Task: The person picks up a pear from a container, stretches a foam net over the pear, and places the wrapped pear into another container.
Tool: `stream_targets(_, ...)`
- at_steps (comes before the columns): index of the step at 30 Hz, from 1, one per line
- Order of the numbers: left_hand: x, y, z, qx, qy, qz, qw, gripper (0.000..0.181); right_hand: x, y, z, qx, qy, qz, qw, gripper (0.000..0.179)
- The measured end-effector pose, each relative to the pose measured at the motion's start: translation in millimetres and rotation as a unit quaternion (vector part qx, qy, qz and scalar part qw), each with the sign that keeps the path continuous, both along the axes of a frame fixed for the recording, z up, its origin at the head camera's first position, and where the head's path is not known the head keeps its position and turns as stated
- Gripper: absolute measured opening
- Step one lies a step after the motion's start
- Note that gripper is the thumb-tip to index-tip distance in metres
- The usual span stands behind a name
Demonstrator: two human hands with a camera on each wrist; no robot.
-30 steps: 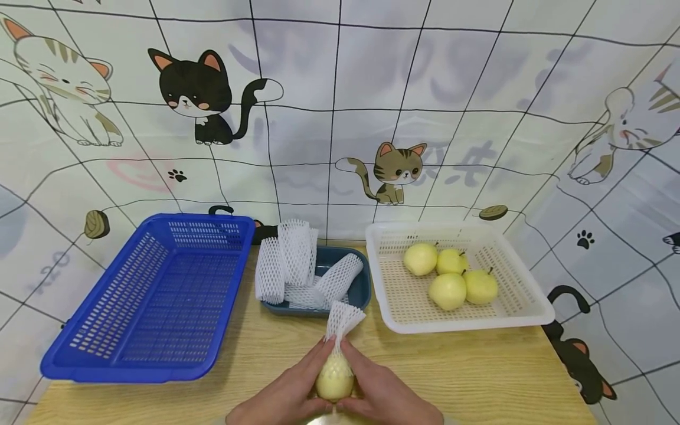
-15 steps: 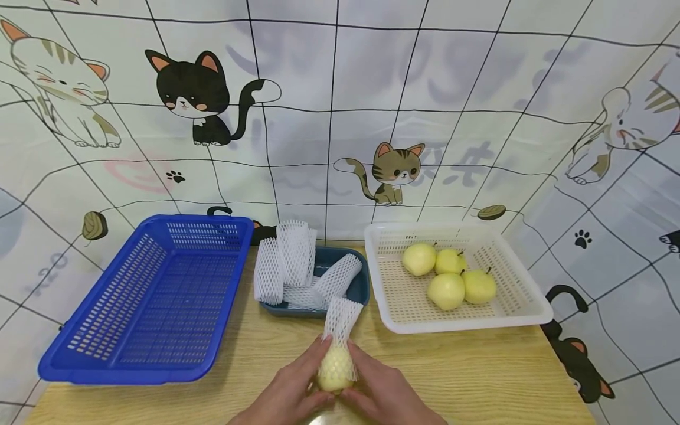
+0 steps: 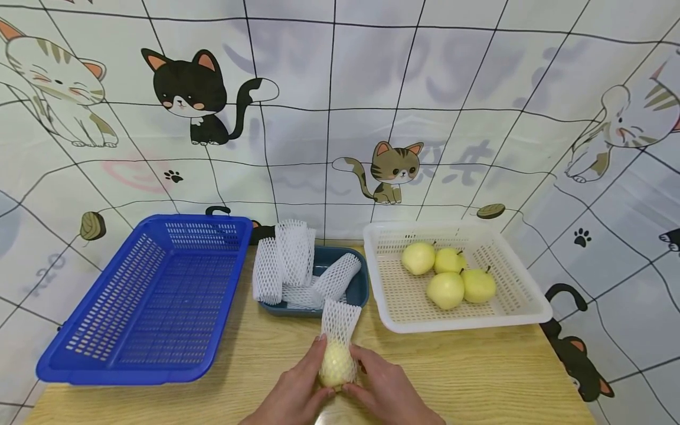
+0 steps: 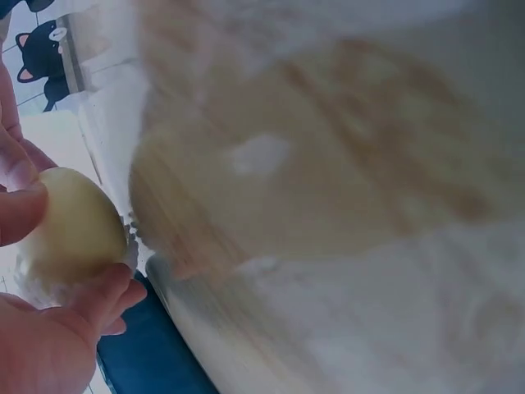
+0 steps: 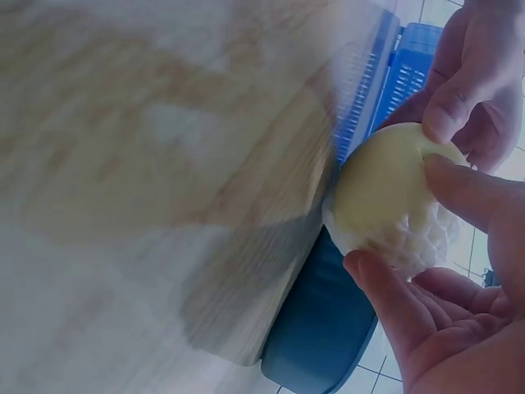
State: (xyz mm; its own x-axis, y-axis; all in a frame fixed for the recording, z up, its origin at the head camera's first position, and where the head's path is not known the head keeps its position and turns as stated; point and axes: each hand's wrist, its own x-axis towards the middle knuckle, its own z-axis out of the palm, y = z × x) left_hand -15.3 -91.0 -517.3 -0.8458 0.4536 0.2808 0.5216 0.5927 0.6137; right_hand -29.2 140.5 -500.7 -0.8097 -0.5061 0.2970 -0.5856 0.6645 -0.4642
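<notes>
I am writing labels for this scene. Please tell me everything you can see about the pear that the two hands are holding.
The pear is pale yellow, round and smooth-skinned. It sits near the front edge of the wooden table, in front of the dark blue tray. A white foam net sleeve covers most of it and stands up loosely above it; the wrist views show its bottom end still bare. The left hand and the right hand hold it from each side, fingertips on fruit and net. No stem is visible.
</notes>
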Motion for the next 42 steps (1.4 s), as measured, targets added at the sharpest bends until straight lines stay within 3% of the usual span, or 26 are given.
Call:
stream_targets(5,0.4,0.6,-1.5,-0.03,0.01,-0.002,0.9995,0.087,-0.4,-2,-2.0,0.001,-0.017,-0.01,0.9998,0.047)
stream_targets(10,0.0,0.0,-2.1,-0.056,0.043,-0.001,0.9975,0.082,-1.1,-3,-2.9,-0.011,-0.015,-0.015,0.9997,0.046)
stream_targets(19,4.5,-2.4,0.8,-0.079,0.061,0.028,0.9946,0.079,-2.3,-5,-2.5,-0.012,-0.022,-0.005,0.9997,0.046)
stream_targets(26,5.0,-6.1,0.1,-0.055,0.034,0.034,0.9973,0.076,-7.2,-6,-3.8,-0.028,-0.019,0.025,0.9991,0.052)
stream_targets(32,1.0,-8.1,1.4,0.025,-0.068,0.041,0.9965,0.076,-11.4,-9,-5.8,-0.037,0.002,0.041,0.9985,0.055)
stream_targets(35,-1.1,-7.5,0.0,0.121,-0.14,0.023,0.9825,0.074,-12.8,-9,-6.3,-0.045,0.037,0.041,0.9974,0.053)
stream_targets(39,-3.7,-3.3,-4.9,0.268,-0.246,-0.017,0.9313,0.074,-15.2,-8,-6.8,-0.058,0.086,0.042,0.9937,0.054)
stream_targets(41,-4.8,-0.2,-7.0,0.286,-0.261,-0.016,0.9219,0.074,-16.1,-7,-6.9,-0.06,0.097,0.043,0.9926,0.055)
stream_targets(42,-5.3,1.3,-7.8,0.279,-0.255,-0.009,0.9258,0.074,-16.5,-7,-6.8,-0.06,0.096,0.044,0.9926,0.055)
